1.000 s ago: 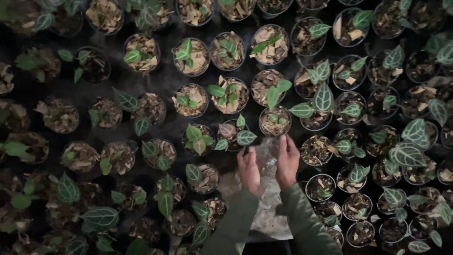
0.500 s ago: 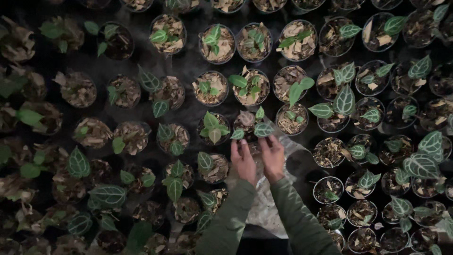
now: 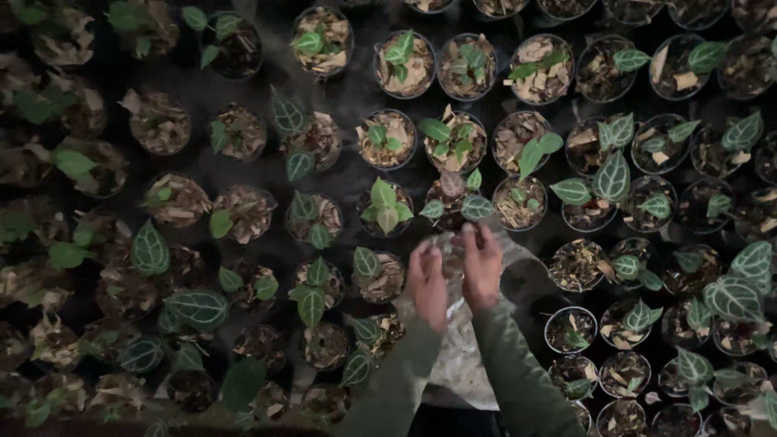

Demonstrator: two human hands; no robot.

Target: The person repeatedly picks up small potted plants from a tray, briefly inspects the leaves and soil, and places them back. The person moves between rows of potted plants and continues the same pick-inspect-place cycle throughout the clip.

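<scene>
Head view, looking straight down in dim light over rows of small round pots holding seedlings with dark, pale-veined leaves. The left hand (image 3: 427,283) and right hand (image 3: 482,265) sit close together, side by side, fingers curled onto the top edge of a clear plastic bag (image 3: 465,356) of pale chunky potting mix. The bag lies among the pots at lower centre. Just beyond the fingertips stands a small potted seedling (image 3: 453,201). Green sleeves (image 3: 518,380) cover both forearms.
</scene>
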